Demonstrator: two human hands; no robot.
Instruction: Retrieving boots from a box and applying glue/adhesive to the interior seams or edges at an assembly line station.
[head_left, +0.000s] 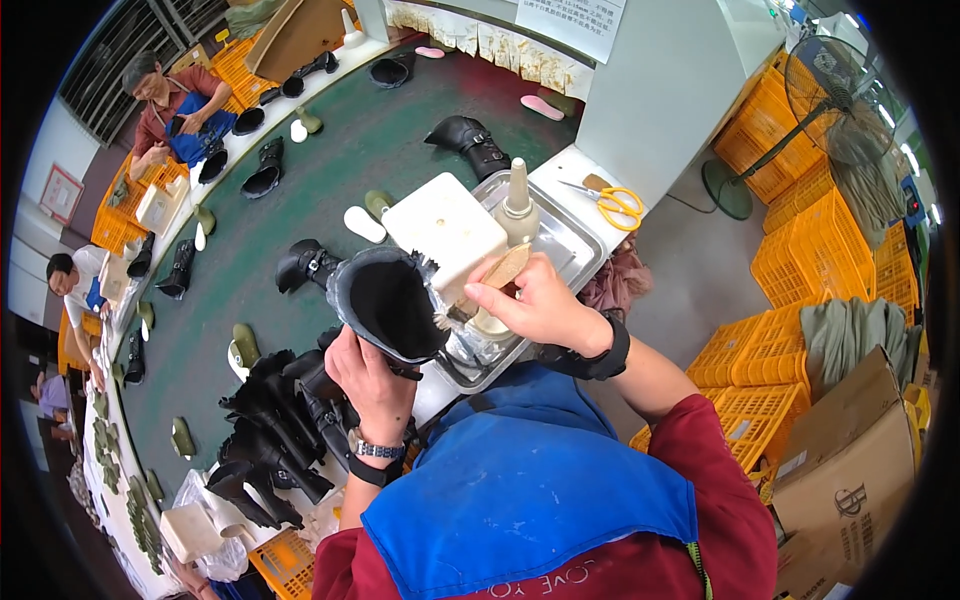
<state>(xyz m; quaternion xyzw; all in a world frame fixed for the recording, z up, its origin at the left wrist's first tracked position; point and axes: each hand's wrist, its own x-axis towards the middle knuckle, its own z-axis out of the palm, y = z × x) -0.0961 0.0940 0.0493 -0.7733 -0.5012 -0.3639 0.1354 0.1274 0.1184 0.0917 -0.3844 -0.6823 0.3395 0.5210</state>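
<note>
My left hand grips a black boot from below, its wide shaft opening turned up toward me. Ragged pale lining shows along the right side of that opening. Just right of the boot, my right hand pinches a tan flat piece between thumb and fingers; its exact kind is unclear. Behind it stand a white block-shaped container and a pale squeeze bottle with a tall nozzle. Both are at a metal tray, which reaches under my right hand.
Yellow-handled scissors lie right of the tray. Several black boots are heaped at my left. A green conveyor carries boots and insoles. Co-workers sit across it. Orange crates, a cardboard box and a fan stand right.
</note>
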